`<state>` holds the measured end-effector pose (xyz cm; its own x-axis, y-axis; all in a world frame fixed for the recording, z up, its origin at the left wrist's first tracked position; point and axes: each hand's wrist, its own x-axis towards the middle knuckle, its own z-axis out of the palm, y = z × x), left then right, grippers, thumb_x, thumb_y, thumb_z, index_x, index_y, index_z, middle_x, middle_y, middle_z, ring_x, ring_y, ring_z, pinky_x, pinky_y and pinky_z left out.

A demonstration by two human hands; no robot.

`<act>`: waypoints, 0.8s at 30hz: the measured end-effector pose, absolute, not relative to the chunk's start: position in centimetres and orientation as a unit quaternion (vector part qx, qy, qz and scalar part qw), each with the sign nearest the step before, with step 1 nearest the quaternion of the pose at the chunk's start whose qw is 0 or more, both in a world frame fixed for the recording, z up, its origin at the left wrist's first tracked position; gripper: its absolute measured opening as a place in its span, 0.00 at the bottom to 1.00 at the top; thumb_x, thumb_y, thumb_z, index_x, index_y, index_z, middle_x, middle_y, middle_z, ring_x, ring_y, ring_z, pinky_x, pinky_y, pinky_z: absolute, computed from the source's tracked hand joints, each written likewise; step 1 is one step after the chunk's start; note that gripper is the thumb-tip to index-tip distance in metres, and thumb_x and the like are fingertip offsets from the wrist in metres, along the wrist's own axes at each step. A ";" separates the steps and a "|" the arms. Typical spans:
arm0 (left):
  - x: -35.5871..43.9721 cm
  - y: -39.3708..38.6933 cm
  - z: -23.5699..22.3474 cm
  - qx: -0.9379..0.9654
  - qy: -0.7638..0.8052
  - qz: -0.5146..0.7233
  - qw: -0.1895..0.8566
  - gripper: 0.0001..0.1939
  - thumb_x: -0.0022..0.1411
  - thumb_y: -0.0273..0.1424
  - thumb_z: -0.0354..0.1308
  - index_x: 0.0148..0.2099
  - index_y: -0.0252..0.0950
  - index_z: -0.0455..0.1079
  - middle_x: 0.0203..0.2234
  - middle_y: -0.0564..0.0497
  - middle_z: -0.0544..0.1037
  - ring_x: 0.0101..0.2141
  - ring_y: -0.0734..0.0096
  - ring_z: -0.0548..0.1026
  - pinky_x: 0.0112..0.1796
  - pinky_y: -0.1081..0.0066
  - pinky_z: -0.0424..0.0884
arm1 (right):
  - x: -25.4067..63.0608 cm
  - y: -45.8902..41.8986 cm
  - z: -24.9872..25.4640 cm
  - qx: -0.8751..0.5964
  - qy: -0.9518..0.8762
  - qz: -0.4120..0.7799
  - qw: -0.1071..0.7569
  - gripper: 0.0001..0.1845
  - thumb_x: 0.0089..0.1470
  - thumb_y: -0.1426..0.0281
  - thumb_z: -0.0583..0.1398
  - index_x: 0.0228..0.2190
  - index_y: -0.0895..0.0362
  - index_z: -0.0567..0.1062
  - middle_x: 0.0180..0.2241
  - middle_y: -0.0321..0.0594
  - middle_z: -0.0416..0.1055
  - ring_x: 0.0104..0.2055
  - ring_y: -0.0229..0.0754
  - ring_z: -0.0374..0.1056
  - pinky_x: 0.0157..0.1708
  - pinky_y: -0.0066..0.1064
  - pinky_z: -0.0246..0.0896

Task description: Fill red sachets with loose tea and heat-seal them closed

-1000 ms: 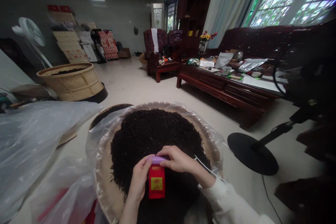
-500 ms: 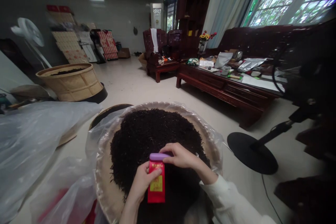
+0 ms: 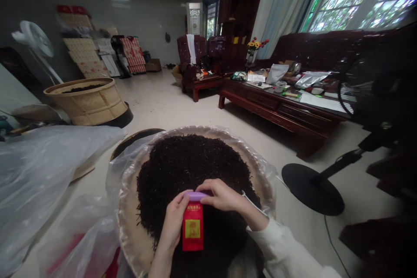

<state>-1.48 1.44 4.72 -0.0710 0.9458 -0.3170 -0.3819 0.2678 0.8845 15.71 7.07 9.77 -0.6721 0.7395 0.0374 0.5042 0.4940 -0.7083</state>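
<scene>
A small red foil packet (image 3: 193, 228) with a yellow label hangs upright over the dark loose tea leaves (image 3: 192, 160). Across its top edge lies a purple, bar-shaped bag sealer (image 3: 194, 196). My left hand (image 3: 176, 215) is closed at the packet's upper left corner, its thumb and fingertips pinching the sealer's left end. My right hand (image 3: 221, 195) grips the sealer's right part between thumb and fingers. A thin white cord lies along my right wrist. The tea fills a wide round basket (image 3: 130, 221) lined with clear plastic.
Clear plastic sheeting (image 3: 39, 160) spreads at the left, with red packets under plastic at the lower left. A second bamboo basket (image 3: 94, 106) stands behind it. On the right are a black fan base (image 3: 312, 189) and a cluttered wooden table (image 3: 276, 108).
My left hand has moved up from the packet's middle to the sealer's left end, uncovering the yellow label. The sealer sits slightly lower, and my right hand stays on it.
</scene>
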 end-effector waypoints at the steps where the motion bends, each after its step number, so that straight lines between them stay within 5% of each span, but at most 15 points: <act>1: -1.5 1.4 4.7 0.282 0.502 0.535 0.618 0.33 0.39 0.49 0.69 0.44 0.31 0.74 0.32 0.47 0.79 0.27 0.74 0.72 0.29 0.77 0.67 | 15.7 7.1 9.7 -0.367 -0.847 0.346 0.171 0.15 0.50 0.74 0.63 0.42 0.56 0.78 0.37 0.39 0.74 0.39 0.40 0.69 0.39 0.26 0.59; 24: -1.8 1.4 4.9 0.286 0.509 0.541 0.605 0.33 0.38 0.49 0.70 0.42 0.32 0.75 0.33 0.46 0.79 0.28 0.73 0.72 0.30 0.76 0.68 | 15.3 6.9 9.8 -0.371 -0.848 0.344 0.160 0.15 0.50 0.74 0.63 0.42 0.57 0.78 0.37 0.40 0.74 0.39 0.40 0.68 0.39 0.25 0.58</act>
<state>-1.83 1.36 4.90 -0.1052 0.9460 -0.3067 -0.3633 0.2505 0.8973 15.32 6.93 9.79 -0.6739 0.7386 0.0172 0.5183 0.4892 -0.7015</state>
